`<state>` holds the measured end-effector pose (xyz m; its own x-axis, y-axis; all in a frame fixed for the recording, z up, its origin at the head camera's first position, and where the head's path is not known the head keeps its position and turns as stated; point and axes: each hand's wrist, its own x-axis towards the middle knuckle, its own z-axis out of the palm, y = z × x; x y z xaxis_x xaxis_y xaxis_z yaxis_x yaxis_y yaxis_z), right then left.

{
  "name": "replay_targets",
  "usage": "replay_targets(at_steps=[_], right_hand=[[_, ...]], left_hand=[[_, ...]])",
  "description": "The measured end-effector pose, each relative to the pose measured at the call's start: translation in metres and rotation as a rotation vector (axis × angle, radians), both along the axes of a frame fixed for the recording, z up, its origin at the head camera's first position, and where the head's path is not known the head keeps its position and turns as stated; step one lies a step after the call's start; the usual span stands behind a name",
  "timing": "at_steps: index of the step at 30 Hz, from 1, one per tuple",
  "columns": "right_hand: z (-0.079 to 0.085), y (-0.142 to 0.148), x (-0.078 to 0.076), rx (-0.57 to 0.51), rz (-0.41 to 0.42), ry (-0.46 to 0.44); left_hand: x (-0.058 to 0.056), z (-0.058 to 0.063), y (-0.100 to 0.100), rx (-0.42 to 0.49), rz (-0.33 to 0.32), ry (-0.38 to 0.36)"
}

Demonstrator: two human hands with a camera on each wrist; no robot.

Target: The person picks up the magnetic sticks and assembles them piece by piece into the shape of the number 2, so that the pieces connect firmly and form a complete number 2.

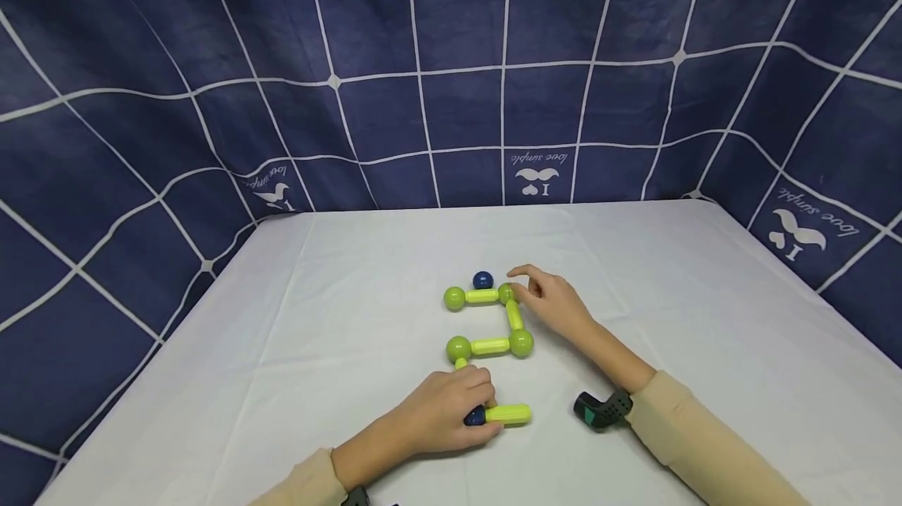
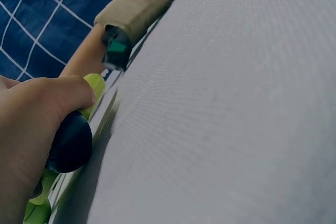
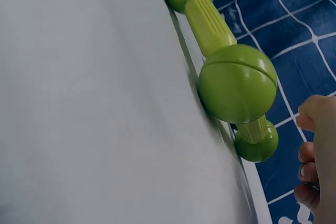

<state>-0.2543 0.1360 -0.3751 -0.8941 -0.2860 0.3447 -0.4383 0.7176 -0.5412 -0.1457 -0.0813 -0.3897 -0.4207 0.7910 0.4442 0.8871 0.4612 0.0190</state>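
Note:
Bright green balls and yellow-green rods form an angular chain on the white table. My left hand [image 1: 451,412] grips a dark blue ball [image 1: 475,416] at the chain's near end, thumb on the near side. A ribbed rod [image 1: 509,413] sticks out rightward from that ball; another rod [image 1: 461,363], partly under the fingers, leads up to a green ball [image 1: 459,348]. At the far right corner my right hand [image 1: 557,301] hovers beside a green ball [image 1: 506,293], fingers loosely bent and holding nothing. The right wrist view shows a large green ball [image 3: 238,83] apart from those fingers.
A loose blue ball [image 1: 482,280] lies just behind the chain's far rod [image 1: 482,296]. The white cloth-covered table [image 1: 352,271] ends at a navy curtain [image 1: 458,114] with white grid lines. A dark wrist device [image 1: 602,410] is strapped at the right sleeve.

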Motion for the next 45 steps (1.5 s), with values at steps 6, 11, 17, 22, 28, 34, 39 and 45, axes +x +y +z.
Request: replay_targets(at_steps=[6,11,17,22,28,34,39,45], right_hand=[[-0.005,-0.014,-0.023,0.022,0.014,-0.095],[-0.008,-0.020,-0.037,0.010,0.052,-0.221],[-0.004,-0.024,-0.048,0.021,0.070,-0.280],[-0.003,-0.030,-0.049,0.059,0.121,-0.295],[-0.004,-0.039,-0.045,0.053,0.181,-0.313],[-0.001,-0.041,-0.042,0.016,0.147,-0.255],[0.008,-0.035,-0.039,-0.071,0.140,-0.215],[0.018,-0.020,-0.025,-0.118,0.150,-0.224]], left_hand=[[0.001,0.001,0.000,0.006,0.000,-0.008],[0.002,0.001,-0.001,0.003,0.002,-0.039],[0.001,0.001,-0.001,0.002,0.006,-0.035],[0.001,0.002,-0.001,0.000,0.003,-0.027],[0.002,0.001,-0.001,0.003,-0.004,-0.014],[0.003,0.000,-0.001,0.001,-0.006,-0.022],[0.002,0.000,0.000,0.007,-0.005,-0.008],[0.001,-0.001,0.000,0.003,-0.001,-0.005]])
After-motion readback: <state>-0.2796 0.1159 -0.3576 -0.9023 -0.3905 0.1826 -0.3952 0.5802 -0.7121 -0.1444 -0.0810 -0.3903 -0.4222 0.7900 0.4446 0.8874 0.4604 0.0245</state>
